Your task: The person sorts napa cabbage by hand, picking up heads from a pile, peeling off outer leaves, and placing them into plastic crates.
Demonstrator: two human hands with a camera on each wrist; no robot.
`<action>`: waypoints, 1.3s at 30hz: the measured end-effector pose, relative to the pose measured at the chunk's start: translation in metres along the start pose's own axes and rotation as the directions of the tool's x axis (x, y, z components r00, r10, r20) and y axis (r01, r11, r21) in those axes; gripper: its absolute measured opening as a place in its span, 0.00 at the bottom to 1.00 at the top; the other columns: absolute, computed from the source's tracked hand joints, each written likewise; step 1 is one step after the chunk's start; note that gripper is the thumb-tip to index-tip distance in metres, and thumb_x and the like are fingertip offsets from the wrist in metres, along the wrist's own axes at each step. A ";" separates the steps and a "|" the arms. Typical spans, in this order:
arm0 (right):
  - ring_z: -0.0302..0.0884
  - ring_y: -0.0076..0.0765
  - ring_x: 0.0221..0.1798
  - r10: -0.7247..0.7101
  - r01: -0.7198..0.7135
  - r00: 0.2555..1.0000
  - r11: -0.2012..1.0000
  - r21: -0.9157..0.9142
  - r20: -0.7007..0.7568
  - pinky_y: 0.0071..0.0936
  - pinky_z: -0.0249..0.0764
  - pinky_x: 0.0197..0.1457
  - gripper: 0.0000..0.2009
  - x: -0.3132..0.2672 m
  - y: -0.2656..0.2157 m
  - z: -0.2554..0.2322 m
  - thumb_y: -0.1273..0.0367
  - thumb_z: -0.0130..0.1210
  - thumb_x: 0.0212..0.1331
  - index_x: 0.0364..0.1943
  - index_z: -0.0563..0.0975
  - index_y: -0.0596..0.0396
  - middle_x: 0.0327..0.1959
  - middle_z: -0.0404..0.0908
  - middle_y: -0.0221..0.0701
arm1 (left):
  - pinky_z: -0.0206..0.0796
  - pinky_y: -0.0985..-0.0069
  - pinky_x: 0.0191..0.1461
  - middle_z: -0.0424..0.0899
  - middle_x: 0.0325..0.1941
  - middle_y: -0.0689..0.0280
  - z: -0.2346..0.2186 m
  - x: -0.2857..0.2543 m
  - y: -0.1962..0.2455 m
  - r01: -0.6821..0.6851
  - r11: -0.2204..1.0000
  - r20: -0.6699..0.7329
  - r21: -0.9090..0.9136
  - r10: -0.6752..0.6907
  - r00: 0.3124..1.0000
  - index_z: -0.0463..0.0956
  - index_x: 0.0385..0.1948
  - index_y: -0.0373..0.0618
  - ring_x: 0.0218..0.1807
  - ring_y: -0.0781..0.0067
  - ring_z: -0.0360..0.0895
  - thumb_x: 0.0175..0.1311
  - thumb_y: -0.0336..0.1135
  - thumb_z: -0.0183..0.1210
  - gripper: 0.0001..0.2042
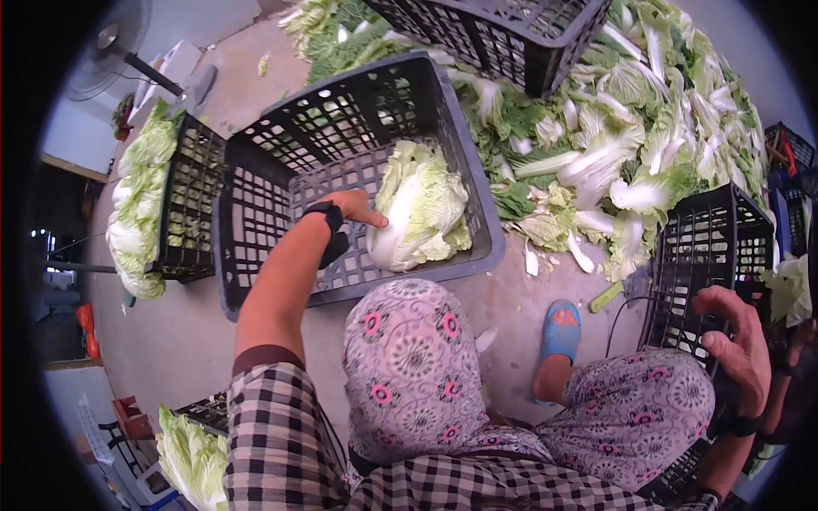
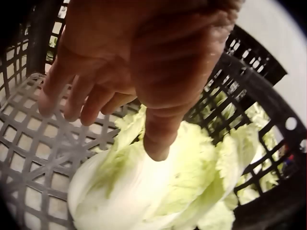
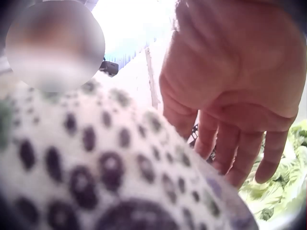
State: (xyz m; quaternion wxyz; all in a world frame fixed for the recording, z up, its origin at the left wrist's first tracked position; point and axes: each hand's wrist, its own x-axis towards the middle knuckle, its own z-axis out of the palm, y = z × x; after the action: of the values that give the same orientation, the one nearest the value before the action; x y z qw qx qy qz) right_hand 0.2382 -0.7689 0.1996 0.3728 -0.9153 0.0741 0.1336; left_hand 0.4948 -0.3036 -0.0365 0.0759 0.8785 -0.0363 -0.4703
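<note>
A napa cabbage (image 1: pixel 423 209), white at the base with pale green leaves, lies in the right end of a large dark plastic crate (image 1: pixel 490 243). My left hand (image 1: pixel 351 207) reaches into this crate, fingers spread and loosely bent. In the left wrist view its thumb (image 2: pixel 160 136) points down over the cabbage (image 2: pixel 139 191), with the tip right at the leaves; nothing sits between the fingers. My right hand (image 1: pixel 740 341) is beside my right knee, near another black crate (image 1: pixel 694 264). In the right wrist view the right hand (image 3: pixel 235 81) shows an empty palm with loosely extended fingers.
Loose cabbage leaves (image 1: pixel 596 162) spread in a heap at the back right, under another crate (image 1: pixel 511 38). A crate packed with cabbages (image 1: pixel 141 204) stands at the left. A green-handled item (image 1: pixel 607 296) lies near my slippered foot (image 1: pixel 561 336).
</note>
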 end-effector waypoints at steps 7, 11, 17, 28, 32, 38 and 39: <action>0.72 0.34 0.45 0.044 -0.042 0.998 0.998 -0.054 0.036 0.31 0.65 0.53 0.35 0.039 0.022 0.012 0.44 0.58 0.45 0.45 0.71 0.63 0.38 0.75 0.36 | 0.71 0.66 0.34 0.76 0.50 0.58 0.053 0.062 0.006 -0.191 0.882 0.033 -0.430 0.227 0.973 0.67 0.54 0.43 0.48 0.66 0.73 0.39 0.54 0.68 0.38; 0.73 0.38 0.44 -0.017 0.028 0.997 0.987 -0.155 0.073 0.33 0.66 0.52 0.33 0.050 0.021 0.016 0.45 0.56 0.48 0.46 0.71 0.61 0.38 0.76 0.38 | 0.70 0.76 0.45 0.80 0.43 0.58 0.056 0.067 -0.013 -0.402 0.700 -0.126 -0.590 0.412 0.902 0.71 0.48 0.32 0.41 0.68 0.78 0.42 0.46 0.69 0.33; 0.72 0.41 0.44 -0.085 0.092 0.996 0.970 -0.224 0.041 0.33 0.66 0.51 0.34 0.034 0.023 0.009 0.43 0.54 0.48 0.47 0.71 0.60 0.38 0.76 0.39 | 0.72 0.73 0.48 0.81 0.41 0.56 -0.022 -0.042 -0.035 -0.252 0.335 -0.186 -0.908 0.217 0.958 0.72 0.48 0.34 0.41 0.67 0.80 0.53 0.40 0.62 0.23; 0.64 0.47 0.61 -0.593 0.497 0.754 0.796 -0.345 -0.282 0.34 0.58 0.65 0.37 0.001 -0.032 0.007 0.70 0.66 0.37 0.58 0.63 0.58 0.57 0.67 0.45 | 0.75 0.60 0.45 0.77 0.50 0.62 -0.030 -0.206 0.055 -0.173 -0.473 -0.445 -0.864 0.556 0.702 0.67 0.54 0.48 0.47 0.62 0.77 0.60 0.57 0.47 0.27; 0.52 0.49 0.67 -0.813 0.613 0.545 0.552 -0.565 -0.204 0.42 0.49 0.69 0.50 -0.024 -0.078 0.015 0.67 0.72 0.24 0.63 0.59 0.46 0.65 0.56 0.39 | 0.71 0.59 0.51 0.73 0.56 0.61 0.001 -0.236 0.134 -0.230 -0.379 -0.433 -0.896 0.640 0.635 0.60 0.60 0.47 0.53 0.64 0.74 0.64 0.53 0.47 0.27; 0.66 0.41 0.58 -0.931 0.688 0.304 0.362 -0.628 -0.204 0.52 0.51 0.64 0.49 -0.025 -0.092 0.026 0.65 0.73 0.20 0.60 0.62 0.40 0.54 0.70 0.32 | 0.69 0.65 0.55 0.69 0.59 0.62 0.047 -0.262 0.204 -0.641 -0.138 -0.444 -0.755 0.827 0.345 0.54 0.64 0.47 0.56 0.68 0.71 0.65 0.59 0.38 0.31; 0.69 0.41 0.56 -0.925 0.700 0.288 0.381 -0.604 -0.249 0.52 0.54 0.62 0.48 -0.028 -0.090 0.023 0.66 0.72 0.21 0.59 0.63 0.42 0.52 0.72 0.32 | 0.70 0.68 0.52 0.72 0.55 0.62 0.043 -0.262 0.202 -0.670 -0.068 -0.454 -0.739 0.785 0.421 0.58 0.60 0.45 0.52 0.69 0.73 0.65 0.59 0.39 0.30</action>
State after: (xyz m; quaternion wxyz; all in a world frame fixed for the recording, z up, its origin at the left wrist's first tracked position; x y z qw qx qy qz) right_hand 0.2279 -0.6872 0.2521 0.1610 -0.8624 -0.3377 -0.3411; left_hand 0.3149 -0.4717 0.1892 0.7385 0.5132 -0.2647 -0.3481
